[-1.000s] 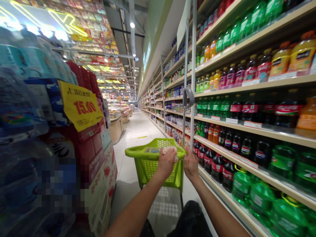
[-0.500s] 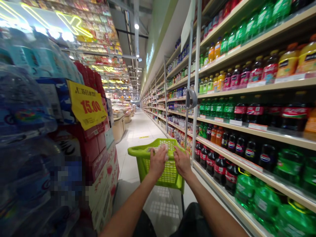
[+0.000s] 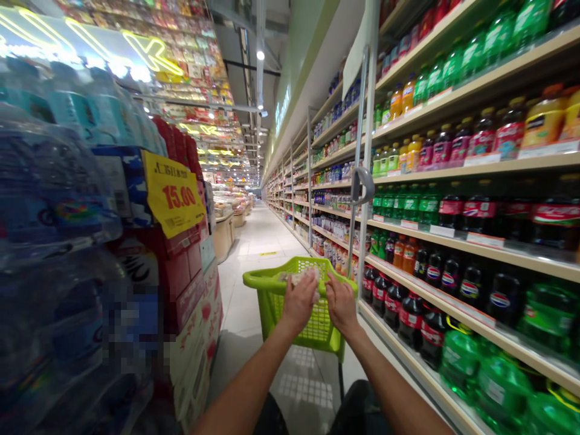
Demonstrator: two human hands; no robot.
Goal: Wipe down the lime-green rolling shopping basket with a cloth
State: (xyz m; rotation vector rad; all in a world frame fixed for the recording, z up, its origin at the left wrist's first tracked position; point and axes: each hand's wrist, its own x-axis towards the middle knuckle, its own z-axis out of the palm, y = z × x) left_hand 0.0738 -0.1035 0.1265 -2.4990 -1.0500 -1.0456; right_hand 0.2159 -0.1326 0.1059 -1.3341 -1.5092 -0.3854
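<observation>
The person's got a lime green plastic shopping cart (image 3: 268, 305) right in front of them, out on the pale, shiny tile floor (image 3: 238, 308). It's a rounded tub with a lattice of little holes punched through it and a smooth, chunky rim. The left hand (image 3: 299, 302) is at the near rim, fingers bunched around a soft, crumpled whitish wad (image 3: 309, 277), kinda like cloth or tissue, hard to say. The right hand (image 3: 341, 302) is just beside it at the rim's right end, fingers bent; can't tell if they're actually wrapped around the plastic.

Off to the right, beige shelves (image 3: 534, 257) packed with glossy bottles, including fat, ribbed-looking green ones (image 3: 498, 383) down low. On the left, boxy red cartons (image 3: 183, 272), crinkly film-wrapped bottles (image 3: 54, 187) and a bent yellow price card (image 3: 176, 196).
</observation>
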